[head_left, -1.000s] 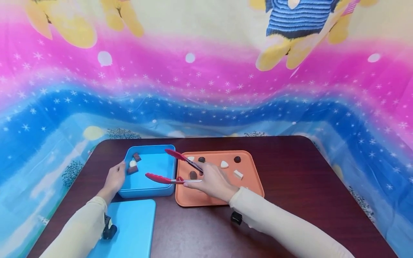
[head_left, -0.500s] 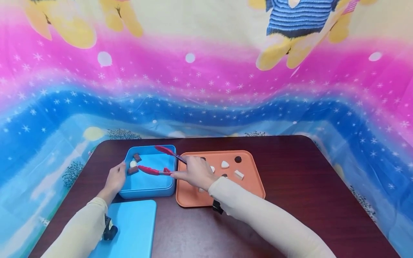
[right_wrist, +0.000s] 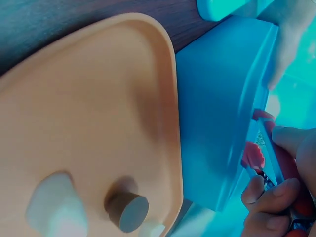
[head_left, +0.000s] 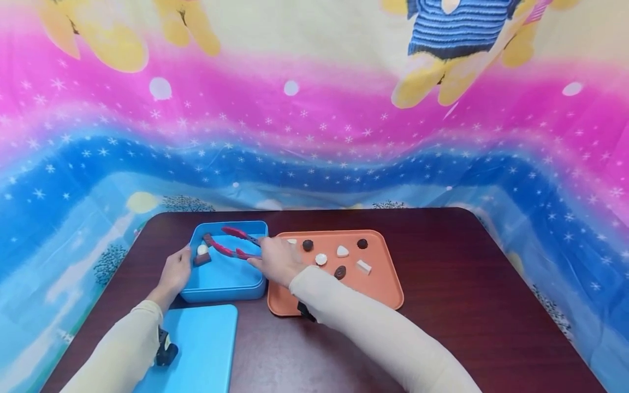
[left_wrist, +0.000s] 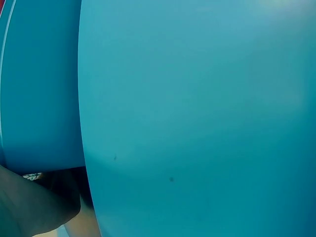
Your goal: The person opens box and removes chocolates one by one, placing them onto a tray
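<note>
My right hand holds a pair of tongs with red tips, the thumb along one arm in the right wrist view. The tongs' arms are spread, with nothing seen between the tips, and reach over the blue box. Their nearer tip overlaps a brown chocolate-like block in the head view. A second brown block and a cream piece lie by the box's left wall. My left hand grips the box's left rim.
An orange tray right of the box carries dark fluted pieces, a brown oval piece, a white fluted piece and a white bar. A flat blue lid lies before the box, under the left forearm. A printed curtain surrounds the table.
My right hand has moved left with the tongs, from over the tray to the box, uncovering several pieces on the tray. My left hand stays at the box's rim.
</note>
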Tool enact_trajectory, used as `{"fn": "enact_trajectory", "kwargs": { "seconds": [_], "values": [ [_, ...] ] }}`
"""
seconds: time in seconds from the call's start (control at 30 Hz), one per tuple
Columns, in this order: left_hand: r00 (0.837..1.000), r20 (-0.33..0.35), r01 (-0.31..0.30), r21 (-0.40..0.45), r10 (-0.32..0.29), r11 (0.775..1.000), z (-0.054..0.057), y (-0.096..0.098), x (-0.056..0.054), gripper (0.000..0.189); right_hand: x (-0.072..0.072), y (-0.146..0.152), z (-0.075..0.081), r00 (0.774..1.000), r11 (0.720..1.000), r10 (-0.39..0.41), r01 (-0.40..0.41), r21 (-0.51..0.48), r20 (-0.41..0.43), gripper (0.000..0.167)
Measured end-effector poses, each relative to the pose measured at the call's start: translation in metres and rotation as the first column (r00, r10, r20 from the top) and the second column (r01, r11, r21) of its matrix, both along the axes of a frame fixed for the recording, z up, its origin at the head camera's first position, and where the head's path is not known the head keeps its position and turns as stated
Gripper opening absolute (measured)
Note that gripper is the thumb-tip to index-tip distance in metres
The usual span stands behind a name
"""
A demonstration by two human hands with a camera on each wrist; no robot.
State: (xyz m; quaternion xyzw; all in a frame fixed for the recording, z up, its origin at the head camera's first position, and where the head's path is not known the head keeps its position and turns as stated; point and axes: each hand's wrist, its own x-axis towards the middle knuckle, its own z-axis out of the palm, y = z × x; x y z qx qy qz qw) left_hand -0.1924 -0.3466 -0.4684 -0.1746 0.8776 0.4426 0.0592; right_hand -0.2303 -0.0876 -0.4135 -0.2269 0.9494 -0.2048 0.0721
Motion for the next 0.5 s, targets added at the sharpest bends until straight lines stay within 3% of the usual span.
{"fn": "enact_trajectory", "kwargs": {
  "seconds": [0.27,0.5],
  "values": [
    [1.000,-0.007,-0.007,-0.003,0.007,1.000,-0.007,0.000,0.001,0.069,0.000,-0.013,-0.013,0.999,0.996,-0.023,0.027,0.086,-0.047,0.048],
    [1.000,-0.018,-0.005,-0.012,0.004,1.000,0.000,0.000,-0.001,0.067,-0.001,-0.024,-0.009,0.997,0.994,-0.017,0.025,0.109,-0.071,0.043]
  ]
}}
